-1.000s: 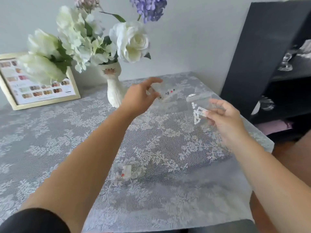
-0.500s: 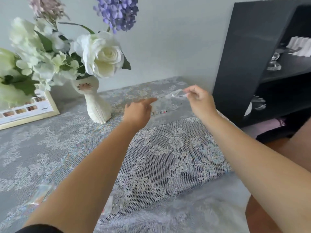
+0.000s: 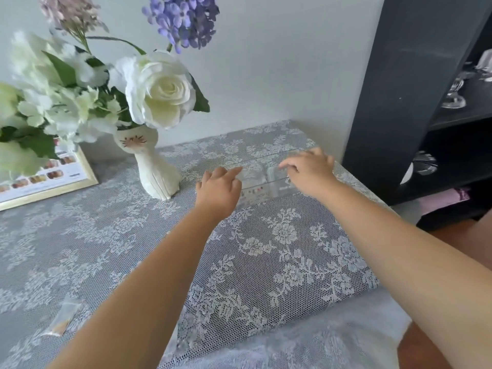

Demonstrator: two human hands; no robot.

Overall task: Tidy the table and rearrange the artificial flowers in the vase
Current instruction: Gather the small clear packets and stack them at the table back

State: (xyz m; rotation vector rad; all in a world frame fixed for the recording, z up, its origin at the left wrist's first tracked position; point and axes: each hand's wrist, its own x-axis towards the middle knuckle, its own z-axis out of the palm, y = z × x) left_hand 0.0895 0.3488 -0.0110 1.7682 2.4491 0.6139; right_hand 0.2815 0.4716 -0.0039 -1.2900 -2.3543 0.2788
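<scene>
Tidying step: both hands, left (image 3: 218,189) and right (image 3: 310,170), settle clear packets (image 3: 262,182) near the counter's far right corner, grips loosened, apparently flat on them; vase (image 3: 157,166) waits at the far edge; next, flowers.

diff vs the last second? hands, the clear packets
Both hands came down to the far right of the table. The right hand, which held a clear packet in the air, now lies over the clear packets on the lace tablecloth; the left hand rests beside them. Whether either hand grips anything is unclear. The cat-shaped vase and framed chart stayed in place.
</scene>
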